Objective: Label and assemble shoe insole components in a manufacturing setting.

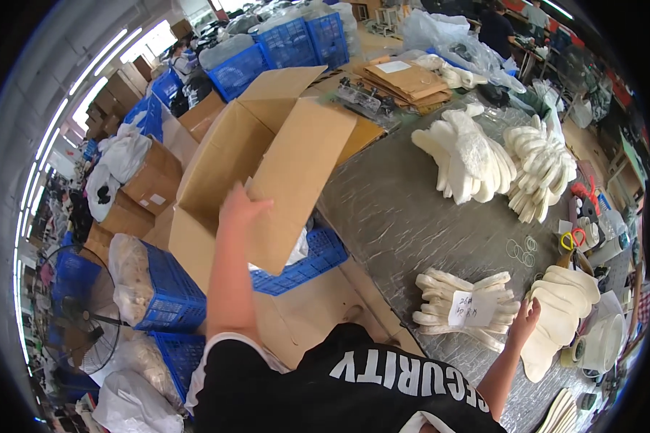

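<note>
A tall brown cardboard box [217, 169] stands with its top flaps up, left of the table. My left hand [244, 207] is at the edge of its near flap, the thumb lying over the flap's face; the other fingers are slightly blurred against the box's inside. Over the table, my right hand [525, 322] has its fingers apart and holds nothing. It is between a bundle of off-white gloves [440, 289], which carries a handwritten paper slip [471, 309], and a fanned stack of flat cream-coloured pieces [556, 310].
Two heaps of white gloves [466, 155] [538, 166] lie farther back on the dark table [383, 209]. Rubber bands [521, 251] and yellow-and-red scissors [572, 238] are at the right. Blue crates [170, 285] and a fan [87, 315] stand left.
</note>
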`<state>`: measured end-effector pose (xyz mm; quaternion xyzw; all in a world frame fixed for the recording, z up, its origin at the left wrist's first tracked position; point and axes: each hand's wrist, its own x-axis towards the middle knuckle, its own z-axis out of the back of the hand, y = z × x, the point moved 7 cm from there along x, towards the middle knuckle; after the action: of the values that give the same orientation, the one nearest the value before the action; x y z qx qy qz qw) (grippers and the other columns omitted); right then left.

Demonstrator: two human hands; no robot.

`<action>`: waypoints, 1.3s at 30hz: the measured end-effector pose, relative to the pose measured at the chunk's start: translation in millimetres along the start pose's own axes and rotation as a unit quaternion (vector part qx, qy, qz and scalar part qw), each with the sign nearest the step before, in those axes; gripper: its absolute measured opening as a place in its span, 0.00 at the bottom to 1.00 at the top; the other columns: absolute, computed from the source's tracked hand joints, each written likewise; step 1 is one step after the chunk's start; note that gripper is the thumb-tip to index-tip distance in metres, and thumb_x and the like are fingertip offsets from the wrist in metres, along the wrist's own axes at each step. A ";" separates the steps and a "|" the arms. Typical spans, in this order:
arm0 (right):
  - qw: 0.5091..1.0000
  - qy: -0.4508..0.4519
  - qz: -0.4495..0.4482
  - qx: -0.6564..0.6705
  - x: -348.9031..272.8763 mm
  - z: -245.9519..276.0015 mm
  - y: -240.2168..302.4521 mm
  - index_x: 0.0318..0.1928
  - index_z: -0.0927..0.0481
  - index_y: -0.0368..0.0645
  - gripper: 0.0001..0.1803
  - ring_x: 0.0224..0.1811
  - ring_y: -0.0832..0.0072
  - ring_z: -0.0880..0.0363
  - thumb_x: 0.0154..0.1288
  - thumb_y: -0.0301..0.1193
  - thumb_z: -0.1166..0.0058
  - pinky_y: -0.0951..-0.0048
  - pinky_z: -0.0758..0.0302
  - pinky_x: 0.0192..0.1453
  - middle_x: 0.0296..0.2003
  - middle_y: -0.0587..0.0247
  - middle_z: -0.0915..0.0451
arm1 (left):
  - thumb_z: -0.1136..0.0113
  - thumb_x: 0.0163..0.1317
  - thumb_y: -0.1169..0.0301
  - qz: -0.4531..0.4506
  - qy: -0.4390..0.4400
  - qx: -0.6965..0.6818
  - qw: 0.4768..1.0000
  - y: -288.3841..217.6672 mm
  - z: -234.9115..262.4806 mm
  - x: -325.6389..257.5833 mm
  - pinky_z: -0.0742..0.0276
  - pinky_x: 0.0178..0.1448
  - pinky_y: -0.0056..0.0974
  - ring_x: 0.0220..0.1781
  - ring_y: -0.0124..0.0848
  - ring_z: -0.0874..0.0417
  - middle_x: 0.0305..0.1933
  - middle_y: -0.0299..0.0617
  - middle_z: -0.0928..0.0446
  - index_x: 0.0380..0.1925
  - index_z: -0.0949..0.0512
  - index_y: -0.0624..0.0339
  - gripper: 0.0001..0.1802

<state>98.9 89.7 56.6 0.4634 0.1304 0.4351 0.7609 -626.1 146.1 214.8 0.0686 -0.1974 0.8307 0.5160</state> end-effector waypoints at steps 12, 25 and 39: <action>0.991 0.078 0.096 0.042 0.8 -118.3 174.6 0.46 0.28 0.41 0.13 0.50 0.70 0.30 0.59 0.26 0.48 0.67 0.35 0.54 0.49 0.62 0.27 | 0.30 0.40 0.66 0.013 0.045 -0.151 0.987 81.6 94.3 165.0 0.26 0.39 0.40 0.33 0.39 0.19 0.28 0.52 0.21 0.34 0.23 0.68 0.22; 0.924 0.283 0.210 -0.148 -96.0 -477.3 270.3 0.48 0.30 0.41 0.24 0.59 0.48 0.41 0.49 0.30 0.40 0.55 0.42 0.63 0.56 0.44 0.38 | 0.41 0.53 0.60 -0.053 -0.063 0.193 0.978 109.2 0.5 450.4 0.25 0.40 0.49 0.39 0.45 0.19 0.35 0.49 0.21 0.39 0.27 0.54 0.16; 0.896 0.238 0.189 -0.323 -96.2 -502.6 279.6 0.53 0.35 0.43 0.32 0.62 0.46 0.47 0.45 0.34 0.42 0.46 0.52 0.64 0.59 0.42 0.43 | 0.41 0.51 0.62 -0.061 0.064 0.104 0.991 124.9 -340.5 567.0 0.28 0.40 0.48 0.40 0.42 0.19 0.33 0.43 0.20 0.37 0.25 0.51 0.13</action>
<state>-411.4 365.4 -3.9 0.0907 0.0702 0.6860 0.7185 -965.7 703.9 52.0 0.0801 -0.0719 0.8165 0.5673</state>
